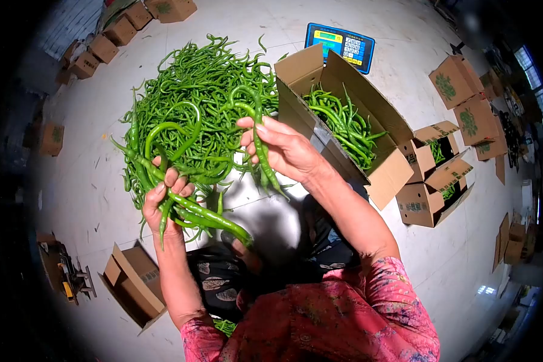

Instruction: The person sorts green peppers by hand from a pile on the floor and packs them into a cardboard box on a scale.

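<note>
My left hand (pixel 166 196) is closed around a bunch of long green chili peppers (pixel 202 214), their ends sticking out on both sides of the fist. Between the thumb and fingers of my right hand (pixel 283 148) are curved green chili peppers (pixel 259 114), hanging down past the palm. Both hands are raised in front of a large heap of green chili peppers (pixel 193 78) on the floor. To the right of my right hand stands an open cardboard box (pixel 301 105), partly filled with chili peppers (pixel 350 123).
A blue-framed digital scale display (pixel 350 45) stands behind the box. Two smaller open cartons (pixel 419 202) with peppers sit at the right. An open carton (pixel 123 283) lies at lower left. More cartons (pixel 120 30) line the floor's far edges.
</note>
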`<state>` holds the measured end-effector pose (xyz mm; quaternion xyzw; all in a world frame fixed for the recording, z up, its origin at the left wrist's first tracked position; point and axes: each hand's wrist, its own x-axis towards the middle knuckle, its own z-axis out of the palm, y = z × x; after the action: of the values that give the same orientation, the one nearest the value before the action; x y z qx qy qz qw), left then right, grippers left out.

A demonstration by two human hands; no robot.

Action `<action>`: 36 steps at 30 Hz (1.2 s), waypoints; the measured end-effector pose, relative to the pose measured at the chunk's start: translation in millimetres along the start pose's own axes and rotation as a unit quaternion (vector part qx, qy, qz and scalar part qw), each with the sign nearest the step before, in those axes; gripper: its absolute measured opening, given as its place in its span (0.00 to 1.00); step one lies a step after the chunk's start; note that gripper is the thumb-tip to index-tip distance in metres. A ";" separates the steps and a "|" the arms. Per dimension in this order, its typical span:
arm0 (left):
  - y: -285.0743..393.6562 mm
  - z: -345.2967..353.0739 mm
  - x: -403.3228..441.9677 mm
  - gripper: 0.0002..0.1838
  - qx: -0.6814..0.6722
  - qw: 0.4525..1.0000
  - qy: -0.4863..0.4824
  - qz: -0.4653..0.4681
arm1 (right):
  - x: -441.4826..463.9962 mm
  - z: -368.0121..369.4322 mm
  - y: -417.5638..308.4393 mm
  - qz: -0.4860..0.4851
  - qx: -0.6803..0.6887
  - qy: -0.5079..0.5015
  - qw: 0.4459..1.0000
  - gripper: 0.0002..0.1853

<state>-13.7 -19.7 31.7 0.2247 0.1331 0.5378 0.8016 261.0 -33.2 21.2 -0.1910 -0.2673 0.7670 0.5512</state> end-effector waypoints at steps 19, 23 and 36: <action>-2.0 2.2 5.0 0.28 -0.027 0.997 -0.051 -0.045 | -24.1 -35.0 -141.1 -0.146 -0.600 0.272 0.738 0.25; -1.4 5.2 3.5 0.28 -0.066 0.997 -0.037 -0.035 | -21.8 -55.1 -118.0 -0.153 -0.638 0.330 0.679 0.26; 15.1 4.4 -2.5 0.24 -0.150 0.983 -0.098 -0.023 | 8.7 29.7 -7.2 -0.057 -0.668 0.048 0.741 0.23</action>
<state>-24.8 -18.2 43.0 0.1504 -0.0235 0.5081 0.8477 246.1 -29.0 49.0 -0.5312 -0.6943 0.3489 0.3377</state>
